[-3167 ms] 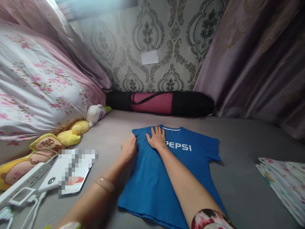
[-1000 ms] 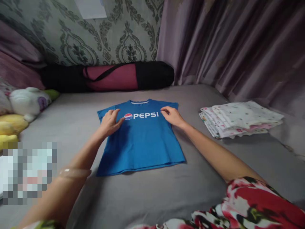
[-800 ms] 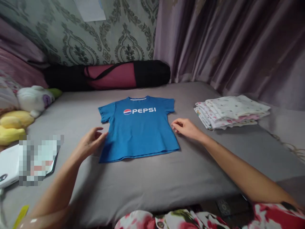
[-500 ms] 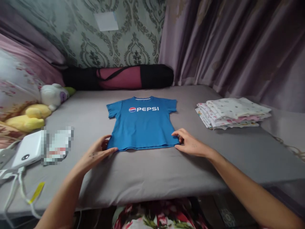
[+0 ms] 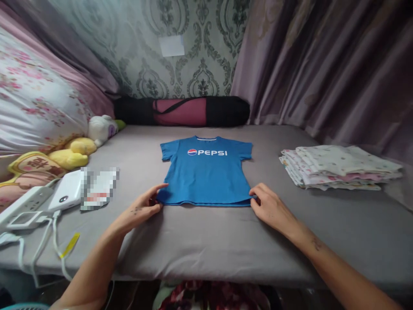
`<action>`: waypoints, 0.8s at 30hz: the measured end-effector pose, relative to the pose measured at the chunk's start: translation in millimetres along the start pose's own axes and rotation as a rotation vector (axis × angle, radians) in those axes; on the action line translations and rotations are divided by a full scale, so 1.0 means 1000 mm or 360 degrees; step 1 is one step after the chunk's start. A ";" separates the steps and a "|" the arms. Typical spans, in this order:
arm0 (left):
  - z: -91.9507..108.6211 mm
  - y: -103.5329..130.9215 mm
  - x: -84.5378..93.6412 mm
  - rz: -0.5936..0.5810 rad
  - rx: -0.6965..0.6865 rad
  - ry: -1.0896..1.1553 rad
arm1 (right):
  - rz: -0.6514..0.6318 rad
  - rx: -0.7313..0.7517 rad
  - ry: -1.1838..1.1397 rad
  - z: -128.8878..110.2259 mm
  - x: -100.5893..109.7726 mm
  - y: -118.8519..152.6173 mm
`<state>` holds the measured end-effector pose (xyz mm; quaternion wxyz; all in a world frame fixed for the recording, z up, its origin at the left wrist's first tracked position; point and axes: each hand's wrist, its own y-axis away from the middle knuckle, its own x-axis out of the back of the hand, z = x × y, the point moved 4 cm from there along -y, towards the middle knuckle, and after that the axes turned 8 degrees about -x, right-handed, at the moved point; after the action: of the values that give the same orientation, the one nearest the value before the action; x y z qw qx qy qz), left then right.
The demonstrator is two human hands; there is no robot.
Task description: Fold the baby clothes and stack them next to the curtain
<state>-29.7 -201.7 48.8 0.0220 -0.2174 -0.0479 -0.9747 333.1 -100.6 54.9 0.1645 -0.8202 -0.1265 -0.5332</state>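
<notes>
A blue T-shirt [image 5: 206, 176] with a white PEPSI print lies spread flat on the grey sheet [image 5: 200, 241], its neck away from me and its hem towards me. My left hand [image 5: 145, 206] is closed on the hem's left corner, thumb and fingers pinching the cloth. At the right corner of the hem, my right hand [image 5: 267, 206] also pinches the fabric. The hem's two layers are slightly apart along the front edge.
Folded patterned cloths [image 5: 342, 168] are stacked at the right. A power bank [image 5: 68, 189], power strip [image 5: 29, 204] and cables lie left, near plush toys [image 5: 101, 129]. A black and pink roll bag [image 5: 183, 112] lies along the wall.
The view has shifted left, so everything appears further right. The hem's layers show slightly more apart near its right corner. Both hands remain at the hem's corners.
</notes>
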 end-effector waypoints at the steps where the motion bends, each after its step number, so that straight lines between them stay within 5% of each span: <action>1: 0.001 0.000 0.000 0.0016 0.0002 -0.0009 | -0.0011 -0.0022 0.0093 -0.003 0.000 0.000; 8: 0.005 -0.008 -0.006 0.0170 -0.0003 0.0005 | -0.0155 -0.0271 0.0562 -0.019 0.001 -0.004; 20: -0.009 -0.010 0.000 0.0489 0.0114 0.0031 | -0.0146 -0.0404 0.0644 -0.018 0.007 0.006; 24: -0.012 -0.010 0.002 0.0463 0.0057 0.0056 | -0.0159 -0.0421 0.0531 -0.011 0.006 0.006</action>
<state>-37.0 -193.4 37.8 0.1678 -0.2047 -0.0329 -0.9638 328.4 -109.9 63.5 0.0475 -0.7277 -0.0667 -0.6810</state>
